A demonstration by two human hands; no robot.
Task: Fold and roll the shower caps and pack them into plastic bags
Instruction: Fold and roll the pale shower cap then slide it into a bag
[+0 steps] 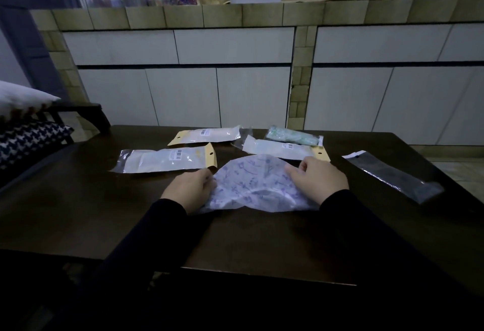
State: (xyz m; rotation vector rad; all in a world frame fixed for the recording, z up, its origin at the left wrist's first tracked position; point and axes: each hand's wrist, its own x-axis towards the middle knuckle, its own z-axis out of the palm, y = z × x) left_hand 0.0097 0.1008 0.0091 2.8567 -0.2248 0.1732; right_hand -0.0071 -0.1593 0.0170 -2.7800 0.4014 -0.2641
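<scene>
A white shower cap (258, 184) with a blue pattern lies spread on the dark table (78, 213) in front of me. My left hand (190, 188) grips its left edge with curled fingers. My right hand (318, 177) holds its right side, fingers bent onto the fabric. Behind the cap lie three white packed bags with yellow headers, one on the left (167, 160), one further back (207, 135) and one on the right (282, 148). A clear bag with a green rolled cap (293, 135) sits at the back.
An empty clear plastic bag (392, 175) lies at the right of the table. A chair with a houndstooth cushion (28, 139) stands at the left. A tiled counter with white cabinet doors (230, 76) rises behind the table.
</scene>
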